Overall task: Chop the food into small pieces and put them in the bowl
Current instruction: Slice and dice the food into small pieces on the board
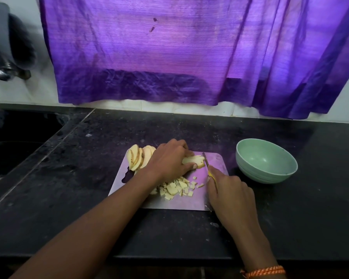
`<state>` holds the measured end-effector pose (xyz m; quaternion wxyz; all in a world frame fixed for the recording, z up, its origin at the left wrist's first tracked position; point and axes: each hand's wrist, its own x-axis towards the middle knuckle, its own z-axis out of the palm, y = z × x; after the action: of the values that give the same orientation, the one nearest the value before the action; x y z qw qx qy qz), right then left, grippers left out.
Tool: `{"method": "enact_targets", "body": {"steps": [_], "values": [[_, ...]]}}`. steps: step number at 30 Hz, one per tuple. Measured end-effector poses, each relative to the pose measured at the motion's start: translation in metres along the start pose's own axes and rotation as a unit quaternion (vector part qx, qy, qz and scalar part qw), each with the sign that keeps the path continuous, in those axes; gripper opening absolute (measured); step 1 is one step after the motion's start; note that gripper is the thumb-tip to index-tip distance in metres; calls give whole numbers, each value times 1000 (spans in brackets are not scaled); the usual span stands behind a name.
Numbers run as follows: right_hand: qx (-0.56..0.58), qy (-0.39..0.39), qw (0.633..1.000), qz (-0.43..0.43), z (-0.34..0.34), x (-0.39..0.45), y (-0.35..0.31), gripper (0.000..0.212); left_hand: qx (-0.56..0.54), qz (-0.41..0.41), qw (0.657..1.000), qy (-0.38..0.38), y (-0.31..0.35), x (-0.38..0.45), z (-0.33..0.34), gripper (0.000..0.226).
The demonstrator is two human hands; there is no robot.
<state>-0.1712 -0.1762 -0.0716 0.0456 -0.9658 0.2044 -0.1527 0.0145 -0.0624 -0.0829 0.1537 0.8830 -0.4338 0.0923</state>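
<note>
Where it presses: left hand curls over stacked slices on the board.
Knife: gripped by right hand, blade beside the thumb; a slip could nick it.
Chopped pieces: heaped near the board's edge, may scatter.
Bowl: right, holds nothing.

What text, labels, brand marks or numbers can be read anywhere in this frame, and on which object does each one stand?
None can be read.
The green bowl, the cutting board, the knife and the purple curtain show no lettering.
The dark objects at the upper left are too blurred to tell.
</note>
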Motion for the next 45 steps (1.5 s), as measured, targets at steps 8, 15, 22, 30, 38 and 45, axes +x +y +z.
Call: {"method": "enact_targets", "body": {"steps": [8,15,22,30,38,45], "values": [[35,-7,999,12,-1,2,2,49,-3,5,1000,21,1,-1,0,58],[38,-8,999,3,0,3,2,44,-12,-11,999,31,4,1,3,54],[30,-18,999,-27,-1,2,1,43,-19,-17,999,34,6,0,3,50],[52,-15,998,-32,-1,-4,5,44,0,-24,999,49,9,-1,1,48],[74,1,997,-36,-5,-28,11,46,11,-50,997,56,7,0,1,48],[140,84,986,-24,-2,-17,8,44,-9,-32,998,50,6,-1,-2,51]]}}
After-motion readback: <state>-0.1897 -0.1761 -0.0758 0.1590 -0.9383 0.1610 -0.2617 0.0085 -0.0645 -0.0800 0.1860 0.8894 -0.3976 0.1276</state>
